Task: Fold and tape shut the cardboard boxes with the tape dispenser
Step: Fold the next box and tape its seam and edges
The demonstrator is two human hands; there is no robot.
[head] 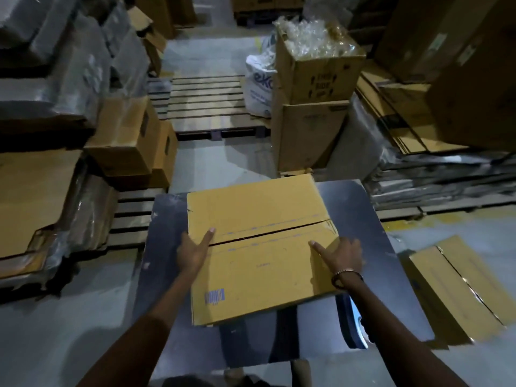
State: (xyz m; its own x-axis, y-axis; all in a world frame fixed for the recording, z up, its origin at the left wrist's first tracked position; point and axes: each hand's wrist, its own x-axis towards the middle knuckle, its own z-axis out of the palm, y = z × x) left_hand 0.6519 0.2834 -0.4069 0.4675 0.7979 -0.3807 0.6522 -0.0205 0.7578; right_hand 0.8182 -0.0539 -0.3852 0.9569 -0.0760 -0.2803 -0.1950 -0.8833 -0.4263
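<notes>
Far left: stacked cardboard sheets (33,196) and wrapped bundles, edges ragged, crowding up to a low slatted pallet (131,219) that runs just under the desk's left edge. Two closed brown boxes (131,141) sit stacked beyond it. Centre back: an empty wooden pallet (206,104) on bare grey floor (223,160), with an open lane of floor between it and the desk. Dark desk (167,247), bare along its left side and near edge. Cardboard box (259,247) lies on the desk, flaps folded flat, centre seam running left to right and slightly gapped; far edge reaches the desk's far edge, near edge well short of the near one. Left hand (192,252) at the box's left edge by the seam, thumb laid straight on top, other fingers hidden down the side, so grip cannot be told. Right hand (340,255) at the right end of the seam, thumb stretched out on top, fingers curled over the box's right edge, gripping it; a bracelet (346,275) on that wrist. Behind right: tall stacked boxes, the top one open and full of clear plastic (315,40). Right of the desk, a flattened box (458,286) on the floor, near the desk's corner.
</notes>
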